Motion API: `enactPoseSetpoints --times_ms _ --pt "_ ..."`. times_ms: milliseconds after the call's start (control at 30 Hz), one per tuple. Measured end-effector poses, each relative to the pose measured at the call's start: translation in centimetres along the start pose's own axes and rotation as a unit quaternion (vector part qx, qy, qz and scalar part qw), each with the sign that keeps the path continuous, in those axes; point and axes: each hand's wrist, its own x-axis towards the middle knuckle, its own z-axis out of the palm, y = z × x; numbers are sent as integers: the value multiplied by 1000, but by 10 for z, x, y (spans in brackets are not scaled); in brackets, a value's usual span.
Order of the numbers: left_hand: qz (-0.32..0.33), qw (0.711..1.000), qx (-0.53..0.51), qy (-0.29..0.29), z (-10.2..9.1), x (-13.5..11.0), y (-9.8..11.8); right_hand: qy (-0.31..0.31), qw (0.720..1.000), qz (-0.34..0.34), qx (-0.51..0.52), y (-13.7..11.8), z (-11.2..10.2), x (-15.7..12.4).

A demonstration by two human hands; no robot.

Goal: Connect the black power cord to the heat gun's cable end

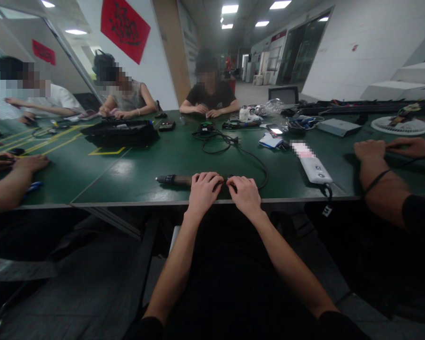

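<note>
My left hand rests at the near edge of the green table, its fingers curled over the rear end of a dark, brownish cylindrical tool that lies pointing left. My right hand sits just beside it, fingers bent down over a black cable that loops from the tool back across the table. Both hands are closed; what lies under the right fingers is partly hidden.
A white device lies to the right, a black case at the back left. Other people's forearms reach in at the left and right. Three people sit across the table. Yellow lines mark the tabletop.
</note>
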Motion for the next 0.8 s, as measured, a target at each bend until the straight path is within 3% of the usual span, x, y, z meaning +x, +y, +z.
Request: enactPoseSetpoints --times_ms 800 --pt "-8 1000 -22 4 -2 0 2 3 1000 -3 -1 0 1 0"
